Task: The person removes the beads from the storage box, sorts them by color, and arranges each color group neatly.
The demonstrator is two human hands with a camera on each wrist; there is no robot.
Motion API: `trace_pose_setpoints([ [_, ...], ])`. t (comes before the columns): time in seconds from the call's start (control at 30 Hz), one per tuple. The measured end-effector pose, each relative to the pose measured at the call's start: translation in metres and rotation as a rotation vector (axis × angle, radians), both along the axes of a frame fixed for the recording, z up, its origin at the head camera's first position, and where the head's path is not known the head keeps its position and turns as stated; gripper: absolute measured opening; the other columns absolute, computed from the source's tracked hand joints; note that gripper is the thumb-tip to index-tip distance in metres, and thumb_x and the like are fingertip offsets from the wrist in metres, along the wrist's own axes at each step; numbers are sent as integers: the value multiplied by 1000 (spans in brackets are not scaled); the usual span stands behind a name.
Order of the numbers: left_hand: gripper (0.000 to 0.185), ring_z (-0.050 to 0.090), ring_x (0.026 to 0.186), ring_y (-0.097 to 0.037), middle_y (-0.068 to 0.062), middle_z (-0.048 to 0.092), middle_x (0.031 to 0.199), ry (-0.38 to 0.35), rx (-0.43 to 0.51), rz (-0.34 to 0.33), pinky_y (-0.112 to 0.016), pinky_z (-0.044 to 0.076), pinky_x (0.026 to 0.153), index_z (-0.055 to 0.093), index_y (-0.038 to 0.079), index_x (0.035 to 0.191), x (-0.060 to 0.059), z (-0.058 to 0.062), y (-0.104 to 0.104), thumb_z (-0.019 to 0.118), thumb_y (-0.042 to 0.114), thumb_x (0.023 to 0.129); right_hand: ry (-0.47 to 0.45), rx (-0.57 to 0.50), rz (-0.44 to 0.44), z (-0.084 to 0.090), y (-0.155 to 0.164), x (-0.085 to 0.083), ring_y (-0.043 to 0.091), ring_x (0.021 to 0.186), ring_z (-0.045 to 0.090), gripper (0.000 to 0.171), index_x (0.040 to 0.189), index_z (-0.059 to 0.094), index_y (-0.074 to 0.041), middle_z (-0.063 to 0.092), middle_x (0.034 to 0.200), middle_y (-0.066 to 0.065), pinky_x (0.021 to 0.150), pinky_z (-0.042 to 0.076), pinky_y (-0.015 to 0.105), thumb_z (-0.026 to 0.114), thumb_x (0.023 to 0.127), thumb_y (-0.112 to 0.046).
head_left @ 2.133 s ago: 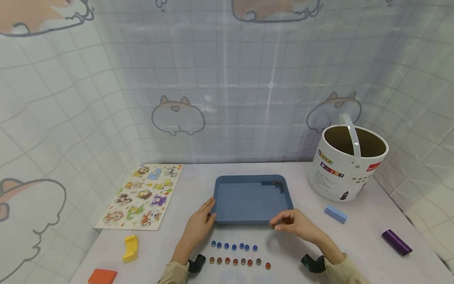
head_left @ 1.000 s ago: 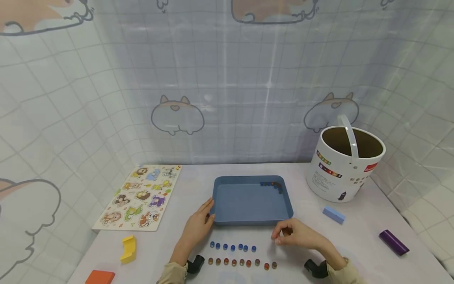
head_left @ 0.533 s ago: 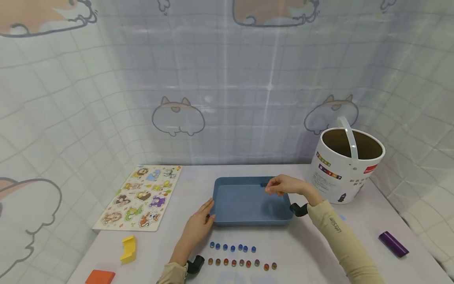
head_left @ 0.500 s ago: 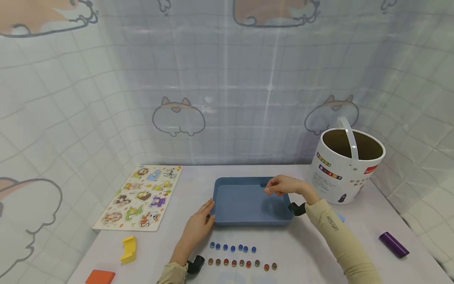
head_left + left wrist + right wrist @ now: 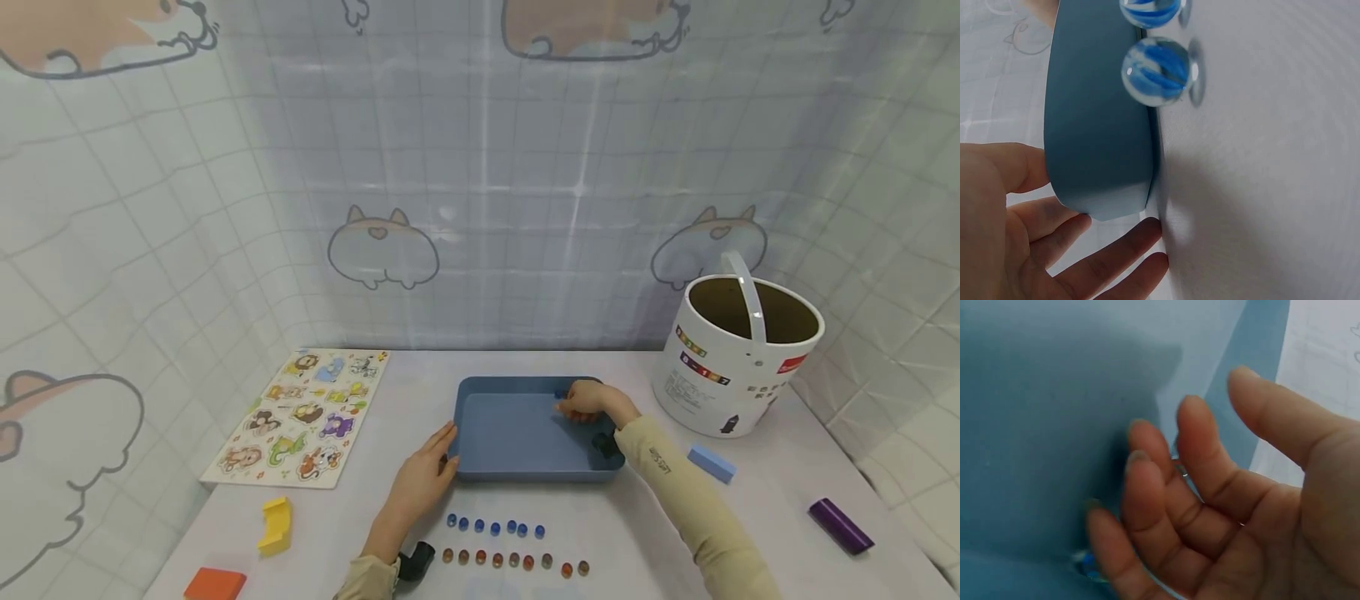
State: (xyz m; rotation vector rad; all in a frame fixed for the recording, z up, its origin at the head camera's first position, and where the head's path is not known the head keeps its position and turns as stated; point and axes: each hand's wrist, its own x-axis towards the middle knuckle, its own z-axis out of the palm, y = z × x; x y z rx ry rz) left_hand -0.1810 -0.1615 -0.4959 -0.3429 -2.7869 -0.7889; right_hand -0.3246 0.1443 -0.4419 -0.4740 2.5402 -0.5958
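Your right hand [image 5: 588, 402] reaches into the far right corner of the blue tray [image 5: 517, 429], fingers loosely spread over the marbles gathered there; the right wrist view shows one blue marble [image 5: 1088, 565] just under the fingertips [image 5: 1138, 465], touched perhaps but not yet pinched, and nothing is held. The tray's marbles lie directly beneath and just beyond this hand, mostly hidden by it in the head view.

Your left hand [image 5: 423, 475] rests with straight fingers against the tray's near left corner, bracing it; the left wrist view shows the fingers [image 5: 1116, 250] flat on the table beside the tray wall [image 5: 1094, 125], with a blue marble [image 5: 1157, 69] lying just past them.

Judged from this, the step in hand is picking a marble out of the tray. The next move calls for closing thumb and forefinger on a single marble without scattering its neighbours, while the left hand keeps the tray from sliding.

Nearer you than both hands, a row of blue marbles [image 5: 493, 527] and a row of amber marbles [image 5: 514, 562] line the white table [image 5: 420, 392]. Right of the right hand stand a white bucket [image 5: 738, 354], a pale blue block [image 5: 711, 463] and a purple block [image 5: 840, 526]. Left of the left hand lie an animal puzzle board [image 5: 300, 417], a yellow block [image 5: 275, 524] and an orange block [image 5: 215, 584]. A tiled curtain with cartoon animals [image 5: 382, 250] closes off the room behind.
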Motion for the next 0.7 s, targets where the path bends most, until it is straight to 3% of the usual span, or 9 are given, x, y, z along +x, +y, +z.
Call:
trace_pose_setpoints([
  [0.2, 51, 62, 119, -29, -8, 49, 148, -17, -12, 1, -46, 52, 96, 50, 4, 140, 0, 2, 1, 62, 21, 93, 90, -46, -32, -5, 0, -4, 11, 54, 42, 43, 62, 56, -10, 49, 58, -3, 54, 37, 23, 52, 100, -30],
  [0.27, 51, 62, 118, -29, -9, 49, 148, -14, -19, -6, -46, 52, 95, 51, 3, 140, 0, 2, 0, 62, 20, 93, 103, -99, -51, -5, -2, -6, 11, 53, 38, 41, 63, 56, -9, 47, 57, -3, 54, 35, 24, 53, 99, -28],
  [0.37, 51, 62, 117, -29, -9, 49, 148, -17, -14, -2, -46, 52, 95, 51, 3, 140, 0, 3, -1, 62, 20, 93, 103, -189, -90, -1, -9, -9, 12, 56, 46, 33, 76, 65, -4, 56, 66, 1, 56, 42, 25, 54, 99, -26],
  [0.5, 51, 59, 122, -31, -9, 48, 148, -18, 2, 13, -47, 51, 98, 51, 4, 140, 0, 4, -2, 62, 20, 93, 86, -318, -127, 2, -30, -12, 21, 76, 63, 28, 105, 69, 1, 70, 93, 11, 71, 55, 34, 54, 99, -22],
  [0.57, 51, 59, 122, -32, -10, 49, 147, -11, 0, 14, -48, 51, 97, 51, 3, 139, 0, 4, -2, 62, 19, 92, 79, -380, -149, -1, -43, -13, 24, 83, 66, 27, 110, 68, 1, 70, 101, 13, 75, 57, 36, 56, 99, -20],
  [0.7, 51, 58, 123, -32, -11, 49, 147, -14, -3, 2, -47, 50, 98, 51, 2, 139, 1, 3, 1, 62, 18, 93, 107, -474, -222, -17, -68, -11, 21, 83, 66, 22, 112, 70, -6, 71, 105, 10, 72, 56, 31, 61, 95, -18],
])
